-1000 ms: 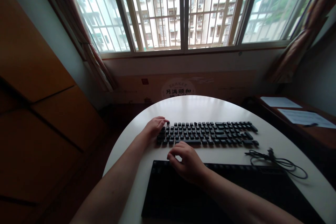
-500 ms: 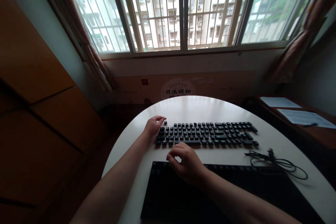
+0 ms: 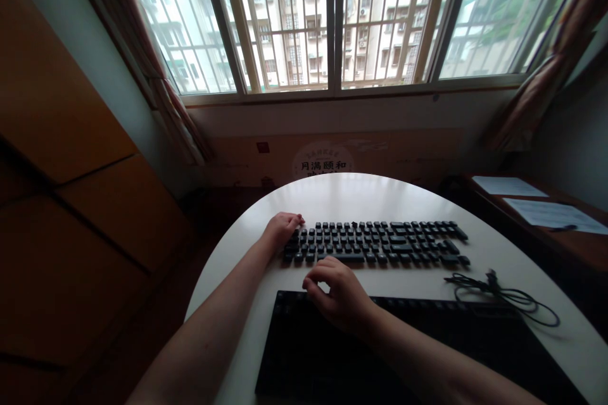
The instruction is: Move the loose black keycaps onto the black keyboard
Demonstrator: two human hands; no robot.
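Rows of loose black keycaps (image 3: 342, 240) lie on a white round-edged table (image 3: 361, 193). At the far left end of the top row, my left hand (image 3: 280, 230) has its fingers closed on a keycap, which they mostly hide. My right hand (image 3: 335, 291) is curled, thumb and forefinger bent together into a ring over the upper left edge of a black keyboard (image 3: 427, 335). Whatever sits between those fingertips, if anything, is too small to make out. The keyboard lies in front of the keycaps, partly covered by my right forearm.
A coiled black cable (image 3: 508, 297) rests on the table to the right. Beyond it, a brown side table carries paper sheets (image 3: 553, 212) and a dark pen (image 3: 565, 228). Behind stand a barred window (image 3: 332, 25) and a printed cardboard panel (image 3: 403, 149); a wooden cabinet (image 3: 71, 202) is at left.
My left fingers let the top-left keycap show half a second ago; now they have shifted slightly right and closed over it. My right hand has stayed in place.
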